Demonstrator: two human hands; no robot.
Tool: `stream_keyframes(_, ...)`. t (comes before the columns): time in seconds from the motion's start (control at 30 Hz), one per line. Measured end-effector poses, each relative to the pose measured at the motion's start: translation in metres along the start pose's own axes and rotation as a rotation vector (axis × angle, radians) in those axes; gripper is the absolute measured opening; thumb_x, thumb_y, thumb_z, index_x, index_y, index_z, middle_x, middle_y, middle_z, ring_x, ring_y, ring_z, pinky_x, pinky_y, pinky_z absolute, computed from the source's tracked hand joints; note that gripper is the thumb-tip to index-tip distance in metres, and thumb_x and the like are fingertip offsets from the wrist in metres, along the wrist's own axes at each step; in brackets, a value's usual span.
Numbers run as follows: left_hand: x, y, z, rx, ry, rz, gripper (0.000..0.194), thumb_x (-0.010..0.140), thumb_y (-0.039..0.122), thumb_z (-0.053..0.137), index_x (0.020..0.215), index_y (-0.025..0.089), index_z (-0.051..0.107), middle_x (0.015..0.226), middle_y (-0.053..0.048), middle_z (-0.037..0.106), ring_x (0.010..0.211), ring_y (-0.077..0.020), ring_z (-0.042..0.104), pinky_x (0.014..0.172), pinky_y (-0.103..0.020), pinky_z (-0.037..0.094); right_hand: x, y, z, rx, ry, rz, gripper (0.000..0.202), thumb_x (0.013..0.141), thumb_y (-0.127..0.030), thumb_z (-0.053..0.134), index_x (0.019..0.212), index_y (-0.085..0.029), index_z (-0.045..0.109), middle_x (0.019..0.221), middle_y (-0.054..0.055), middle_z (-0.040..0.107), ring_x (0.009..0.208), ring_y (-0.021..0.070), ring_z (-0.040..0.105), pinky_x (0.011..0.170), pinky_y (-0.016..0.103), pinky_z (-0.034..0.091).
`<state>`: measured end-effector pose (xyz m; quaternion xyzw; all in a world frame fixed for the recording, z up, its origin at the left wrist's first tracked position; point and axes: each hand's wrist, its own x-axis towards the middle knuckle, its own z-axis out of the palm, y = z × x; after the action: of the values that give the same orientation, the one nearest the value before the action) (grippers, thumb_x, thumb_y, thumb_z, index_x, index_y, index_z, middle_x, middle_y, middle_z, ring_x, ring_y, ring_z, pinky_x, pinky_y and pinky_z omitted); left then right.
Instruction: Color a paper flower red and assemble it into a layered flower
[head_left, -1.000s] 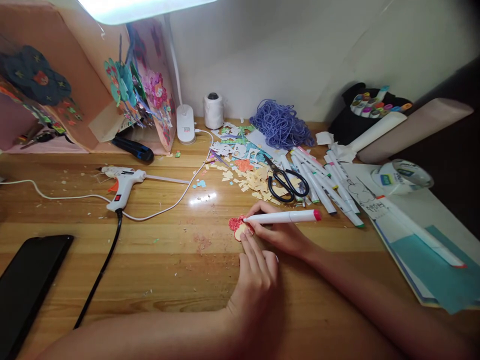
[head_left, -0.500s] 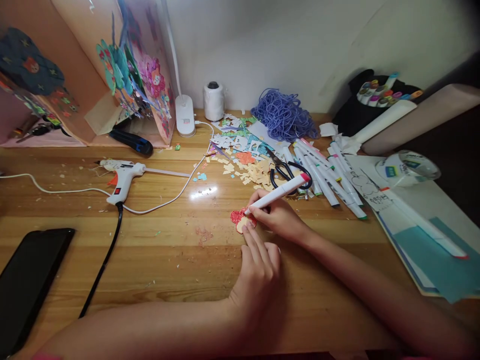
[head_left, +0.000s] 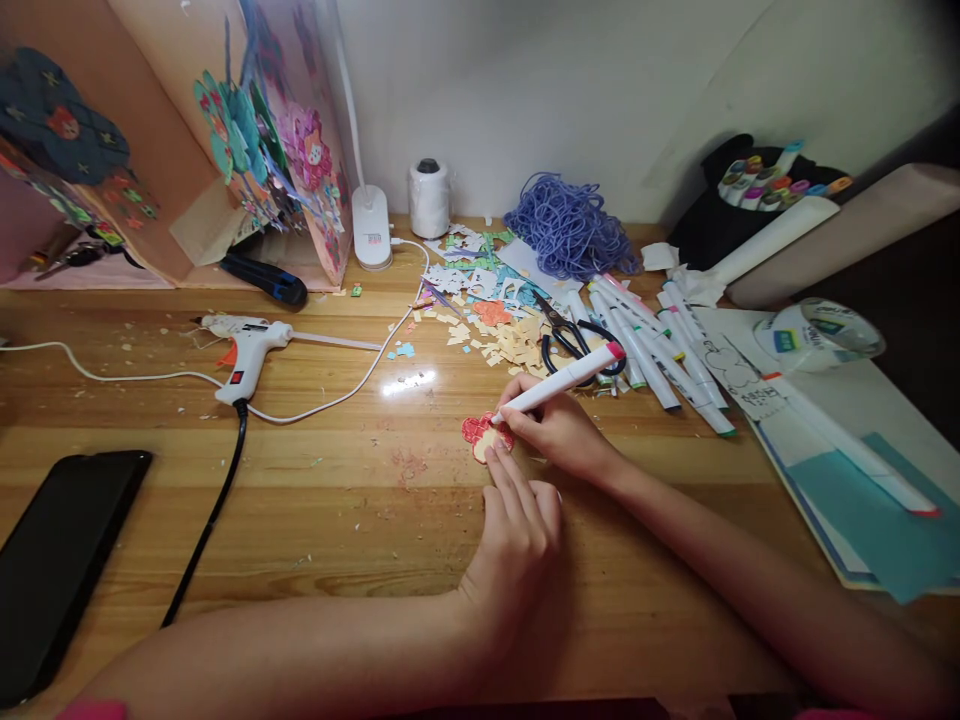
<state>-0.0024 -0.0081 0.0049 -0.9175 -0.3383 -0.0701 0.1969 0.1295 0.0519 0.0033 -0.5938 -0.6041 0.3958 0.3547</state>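
Observation:
A small flower-shaped paper cutout (head_left: 478, 430) lies flat on the wooden table, partly coloured red, with a pale cream area still showing in its lower part. My left hand (head_left: 516, 520) rests just below it, two fingers stretched out and pressing their tips on its lower edge, the other fingers bent. In my right hand (head_left: 561, 432) is a white marker (head_left: 564, 379) with a red end, gripped like a pen and slanting up to the right. Its tip touches the cutout's upper part; the fingers hide part of the cutout's right side.
Behind my hands lie black-handled scissors (head_left: 574, 340), paper scraps (head_left: 514, 340), loose markers (head_left: 645, 350) and purple cord (head_left: 566, 228). A glue gun (head_left: 251, 360) with its cable and a phone (head_left: 67, 560) are at left. A notebook (head_left: 817, 560) and tape roll (head_left: 821, 335) stand right.
The view has shifted very slightly. The marker tip has moved a little over the cutout; my left hand still presses in the same place.

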Motion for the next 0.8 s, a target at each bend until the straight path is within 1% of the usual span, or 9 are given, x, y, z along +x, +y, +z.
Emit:
stream_keyframes(0.17, 0.0008, 0.0003, 0.0009, 0.03, 0.006, -0.002, 0.017, 0.089, 0.02, 0.047, 0.08, 0.007, 0.055, 0.107, -0.029, 0.061, 0.099, -0.0359, 0.062, 0.065, -0.031, 0.053, 0.0, -0.0004, 0.0001, 0.011, -0.018, 0.004, 0.007, 0.078, -0.021, 0.055, 0.072, -0.02, 0.051, 0.059, -0.005, 0.049, 0.053, 0.0108, 0.042, 0.05, 0.023, 0.032)
stream_keyframes(0.27, 0.0002, 0.0005, 0.0008, 0.023, 0.006, 0.002, 0.017, 0.089, 0.018, 0.046, 0.081, 0.006, 0.055, 0.106, -0.03, 0.061, 0.099, -0.0366, 0.061, 0.065, -0.031, 0.053, -0.0001, 0.0003, 0.0, -0.009, 0.022, -0.013, 0.007, 0.078, -0.02, 0.055, 0.073, -0.02, 0.051, 0.06, -0.005, 0.049, 0.055, 0.011, 0.043, 0.051, 0.024, 0.033)
stream_keyframes(0.4, -0.0008, 0.0003, 0.0008, 0.023, 0.011, 0.006, 0.016, 0.088, 0.015, 0.044, 0.081, 0.006, 0.055, 0.107, -0.03, 0.06, 0.099, -0.0366, 0.062, 0.065, -0.031, 0.053, -0.0009, 0.0017, 0.0006, -0.027, -0.025, -0.024, 0.007, 0.08, -0.024, 0.053, 0.076, -0.02, 0.051, 0.063, -0.004, 0.05, 0.055, 0.0114, 0.044, 0.051, 0.024, 0.033)
stream_keyframes(0.5, -0.0005, 0.0001, 0.0002, 0.011, 0.009, -0.001, 0.015, 0.088, 0.015, 0.045, 0.081, 0.005, 0.055, 0.108, -0.031, 0.06, 0.099, -0.0369, 0.061, 0.064, -0.031, 0.053, -0.0016, 0.0015, 0.001, -0.012, -0.017, -0.039, 0.007, 0.082, -0.025, 0.053, 0.077, -0.02, 0.051, 0.065, -0.003, 0.052, 0.056, 0.0114, 0.045, 0.052, 0.024, 0.035)
stream_keyframes(0.57, -0.0002, -0.0002, -0.0006, -0.003, 0.001, -0.001, 0.015, 0.088, 0.014, 0.045, 0.082, 0.005, 0.055, 0.107, -0.031, 0.06, 0.099, -0.0363, 0.062, 0.065, -0.032, 0.053, -0.0023, 0.0008, 0.0007, -0.006, -0.034, -0.05, 0.008, 0.082, -0.026, 0.053, 0.077, -0.02, 0.051, 0.067, -0.003, 0.053, 0.057, 0.0114, 0.046, 0.052, 0.023, 0.035)
stream_keyframes(0.7, 0.0, -0.0007, -0.0014, -0.005, 0.001, 0.001, 0.014, 0.087, 0.011, 0.044, 0.081, 0.005, 0.056, 0.107, -0.03, 0.061, 0.098, -0.0349, 0.062, 0.065, -0.031, 0.054, -0.0048, 0.0009, -0.0015, -0.014, -0.044, -0.089, 0.003, 0.08, -0.022, 0.054, 0.08, -0.02, 0.051, 0.071, -0.002, 0.054, 0.06, 0.012, 0.048, 0.053, 0.023, 0.038)
stream_keyframes(0.8, 0.0, -0.0005, -0.0013, 0.001, 0.008, -0.005, 0.014, 0.088, 0.012, 0.045, 0.081, 0.006, 0.055, 0.109, -0.03, 0.06, 0.1, -0.0356, 0.061, 0.064, -0.031, 0.053, -0.0061, 0.0028, -0.0036, -0.024, -0.095, -0.138, 0.005, 0.079, -0.022, 0.056, 0.082, -0.02, 0.053, 0.077, 0.0, 0.057, 0.066, 0.0135, 0.052, 0.057, 0.024, 0.041)
